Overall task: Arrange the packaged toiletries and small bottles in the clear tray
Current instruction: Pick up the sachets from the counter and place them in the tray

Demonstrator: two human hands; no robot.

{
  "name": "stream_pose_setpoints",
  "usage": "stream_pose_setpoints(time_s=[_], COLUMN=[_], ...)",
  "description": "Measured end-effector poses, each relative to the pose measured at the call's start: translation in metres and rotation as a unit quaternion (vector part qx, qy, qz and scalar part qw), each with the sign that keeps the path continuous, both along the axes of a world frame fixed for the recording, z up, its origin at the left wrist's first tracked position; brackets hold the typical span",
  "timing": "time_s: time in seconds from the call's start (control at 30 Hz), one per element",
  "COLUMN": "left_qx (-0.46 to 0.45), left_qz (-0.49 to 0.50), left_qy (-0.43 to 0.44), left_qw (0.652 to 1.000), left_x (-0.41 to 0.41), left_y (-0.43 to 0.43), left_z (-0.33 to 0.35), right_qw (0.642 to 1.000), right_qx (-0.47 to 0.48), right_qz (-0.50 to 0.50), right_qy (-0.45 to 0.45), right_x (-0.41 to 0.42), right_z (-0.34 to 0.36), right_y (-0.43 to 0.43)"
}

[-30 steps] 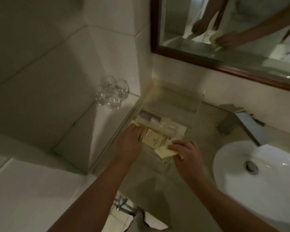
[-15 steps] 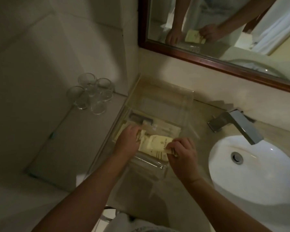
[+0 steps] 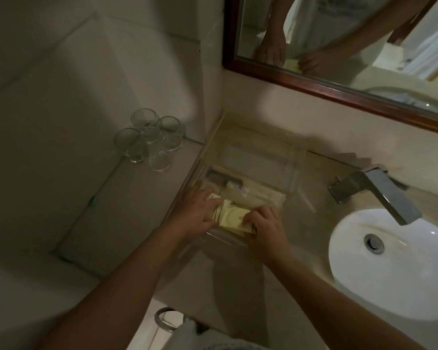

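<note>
Two hands are working at the near end of one clear tray (image 3: pixel 295 157) that's sitting on the counter (image 3: pixel 240 279), tucked into the far left corner where the counter is meeting the tiled wall under the mirror (image 3: pixel 339 92). The left hand (image 3: pixel 196 213) is lying palm down inside the tray with its fingers pressing on the left end of a pale yellow packet (image 3: pixel 234 219), and the right hand (image 3: pixel 266 227) is pinching that same packet's right end between thumb and fingertips, so both are gripping the one packet, which is resting against the tray's near wall. There's a small stack of edges showing under the left fingers, so it may be more than one packet, but I can't count them in this light. Just behind it, still in the tray, at least two more flat cream packets (image 3: pixel 263 195) are lying side by side, plus one dark item with a pale cap (image 3: pixel 224 180) along the left side, too dim to name. The far half of the tray is looking bare. Over to the right, one white sink (image 3: pixel 395 269) is taking up the counter's right edge with one metal faucet (image 3: pixel 379 195) reaching over it. On the lower tiled ledge (image 3: pixel 111 210) left of the counter, a cluster of about five clear glasses (image 3: pixel 149 142) is standing together at its far corner.
</note>
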State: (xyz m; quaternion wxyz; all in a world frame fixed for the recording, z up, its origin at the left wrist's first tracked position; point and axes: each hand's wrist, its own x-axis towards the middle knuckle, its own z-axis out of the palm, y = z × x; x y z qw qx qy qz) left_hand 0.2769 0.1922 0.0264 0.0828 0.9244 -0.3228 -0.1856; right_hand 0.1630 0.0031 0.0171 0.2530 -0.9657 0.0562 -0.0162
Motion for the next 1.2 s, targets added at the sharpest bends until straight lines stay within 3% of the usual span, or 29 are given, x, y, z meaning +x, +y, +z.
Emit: stream_pose_setpoints(time_s=[0.13,0.3,0.47,0.87,1.2], left_qx=[-0.011,-0.038,-0.103,-0.144,-0.151], left_qz=[0.040,0.047,0.019,0.053,0.056], left_qy=[0.016,-0.011,-0.064,-0.018,0.006], left_qw=[0.999,0.998,0.992,0.988,0.987], left_x=[-0.002,-0.002,-0.009,-0.018,-0.019], left_y=[0.006,0.005,0.003,0.012,0.015], left_z=[-0.004,-0.005,-0.004,-0.016,-0.015], right_qw=[0.994,0.999,0.995,0.989,0.988], right_qx=[0.020,0.000,-0.035,-0.011,0.009], right_qz=[0.074,0.001,-0.053,-0.111,-0.142], right_qy=[0.073,0.047,0.079,0.096,0.059], right_x=[-0.010,-0.005,0.004,0.007,0.005], right_z=[0.004,0.004,-0.003,-0.006,-0.007], right_y=[-0.002,0.005,0.017,0.029,0.032])
